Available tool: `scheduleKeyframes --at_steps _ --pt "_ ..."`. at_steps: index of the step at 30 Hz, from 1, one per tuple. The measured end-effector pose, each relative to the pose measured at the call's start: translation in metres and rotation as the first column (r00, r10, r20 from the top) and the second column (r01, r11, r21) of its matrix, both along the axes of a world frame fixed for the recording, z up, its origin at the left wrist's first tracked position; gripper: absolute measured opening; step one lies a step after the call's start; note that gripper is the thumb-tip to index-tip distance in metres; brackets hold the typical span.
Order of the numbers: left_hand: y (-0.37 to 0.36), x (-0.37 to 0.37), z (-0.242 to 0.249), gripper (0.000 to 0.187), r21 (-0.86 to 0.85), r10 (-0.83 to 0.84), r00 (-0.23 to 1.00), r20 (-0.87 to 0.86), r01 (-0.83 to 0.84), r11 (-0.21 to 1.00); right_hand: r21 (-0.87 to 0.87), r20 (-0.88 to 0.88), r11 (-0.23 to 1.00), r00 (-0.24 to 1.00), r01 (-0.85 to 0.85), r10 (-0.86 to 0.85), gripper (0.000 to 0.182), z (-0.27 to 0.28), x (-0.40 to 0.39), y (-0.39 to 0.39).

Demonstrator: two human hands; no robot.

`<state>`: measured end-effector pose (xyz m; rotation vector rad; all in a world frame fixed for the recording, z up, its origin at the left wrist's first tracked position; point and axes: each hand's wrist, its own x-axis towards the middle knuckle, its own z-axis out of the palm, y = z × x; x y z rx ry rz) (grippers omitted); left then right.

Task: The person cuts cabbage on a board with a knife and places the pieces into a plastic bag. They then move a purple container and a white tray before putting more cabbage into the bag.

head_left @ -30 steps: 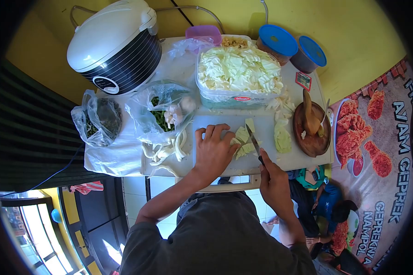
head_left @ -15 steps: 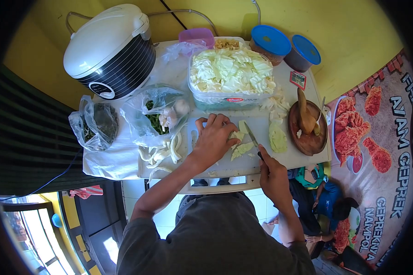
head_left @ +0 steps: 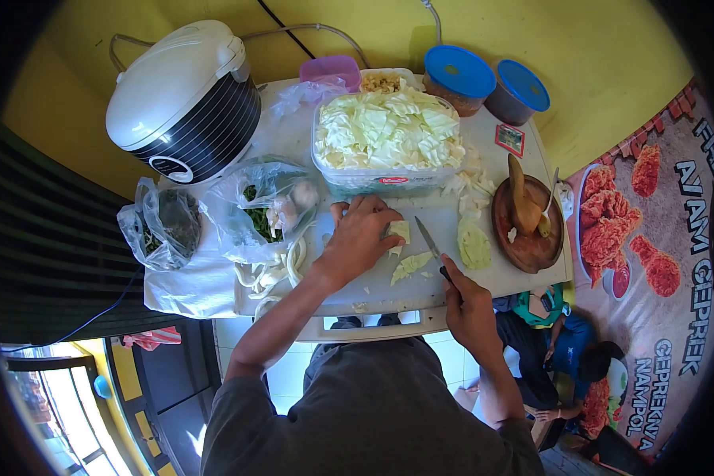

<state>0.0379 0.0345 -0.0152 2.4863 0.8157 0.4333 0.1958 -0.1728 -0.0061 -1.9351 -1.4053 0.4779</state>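
Observation:
My left hand [head_left: 357, 242] is over the pale cutting board [head_left: 357, 295], its fingers curled against a piece of cabbage [head_left: 400, 230]. In my right hand [head_left: 470, 305] is a knife [head_left: 428, 238], gripped by its dark handle, with the blade pointing up and left, apart from that piece. A flat cabbage leaf piece [head_left: 411, 268] and small scraps lie between the hands. To the right of the knife rests a larger cabbage leaf [head_left: 474, 244]. Just beyond my left hand stands a clear plastic tub [head_left: 381, 182] heaped with cut cabbage [head_left: 389, 131].
Left are plastic bags [head_left: 258, 210] with greens and garlic, pale cabbage strips [head_left: 266, 274] and a rice cooker [head_left: 186, 103]. Right is a mortar [head_left: 504, 230] with a pestle [head_left: 522, 194]. Blue-lidded containers [head_left: 460, 71] stand behind. Another person [head_left: 575, 349] sits at lower right.
The knife blade has come away from the cabbage, slightly right and down. My left fingers have closed on a cabbage piece. The whole view has shifted a little.

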Motion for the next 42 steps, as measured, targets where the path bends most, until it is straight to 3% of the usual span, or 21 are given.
scheduleKeyframes --at_steps 5,8,11,14,17,20,23,26,29,31,35,38,42 --pt "0.002 0.000 0.007 0.041 -0.035 -0.064 0.995 -0.071 0.061 0.998 -0.043 -0.056 0.999 0.998 0.011 -0.014 0.052 0.001 0.002 0.002" --pt "0.003 0.002 0.013 0.042 -0.167 -0.071 0.996 -0.057 0.061 0.984 -0.048 -0.051 0.999 0.999 0.006 -0.009 0.052 0.000 0.003 0.004" --pt "0.001 0.002 0.010 0.039 -0.049 -0.081 0.996 -0.039 0.079 0.996 -0.031 -0.043 0.999 0.999 0.005 -0.006 0.052 -0.001 0.003 0.004" --pt "0.002 0.001 0.022 0.037 -0.006 -0.173 0.972 -0.156 0.174 0.985 -0.033 -0.056 0.999 0.998 0.001 -0.003 0.052 -0.001 0.004 0.004" --pt "-0.001 -0.001 0.022 0.038 0.076 -0.203 0.979 -0.030 0.205 0.976 -0.055 -0.069 0.999 0.998 -0.003 -0.001 0.052 0.003 0.004 0.005" --pt "-0.005 -0.004 0.061 0.041 -0.085 -0.296 0.955 0.010 0.296 0.952 -0.054 -0.078 0.999 0.997 -0.004 -0.001 0.051 0.003 0.004 0.006" --pt "0.000 0.005 0.103 0.046 0.059 -0.290 0.935 0.206 0.284 0.957 -0.026 -0.052 1.000 0.999 -0.011 0.010 0.051 -0.001 0.004 0.006" --pt "0.024 0.027 0.125 0.043 0.121 -0.193 0.930 0.314 0.162 0.979 -0.029 -0.035 0.999 0.999 -0.020 0.019 0.052 -0.002 0.004 0.006" --pt "0.056 0.047 0.116 0.044 0.407 -0.100 0.950 0.296 -0.031 0.913 -0.035 -0.033 0.999 0.999 -0.024 0.023 0.052 0.000 0.004 0.005" --pt "0.067 0.056 0.105 0.040 0.472 -0.082 0.939 0.334 -0.091 0.877 -0.027 -0.032 0.999 0.999 -0.026 0.025 0.052 0.000 0.004 0.004" --pt "0.073 0.056 0.092 0.031 0.534 -0.122 0.954 0.275 -0.046 0.844 -0.037 -0.033 0.999 0.999 -0.026 0.025 0.052 0.001 0.005 0.003" --pt "0.067 0.054 0.088 0.021 0.562 -0.055 0.980 0.189 -0.062 0.825 -0.030 -0.035 0.999 0.999 -0.030 0.029 0.051 -0.001 0.005 0.003" --pt "0.060 0.056 0.083 0.021 0.614 -0.016 0.982 0.187 -0.104 0.783 -0.037 -0.028 0.999 0.999 -0.036 0.035 0.052 0.002 0.005 0.005"
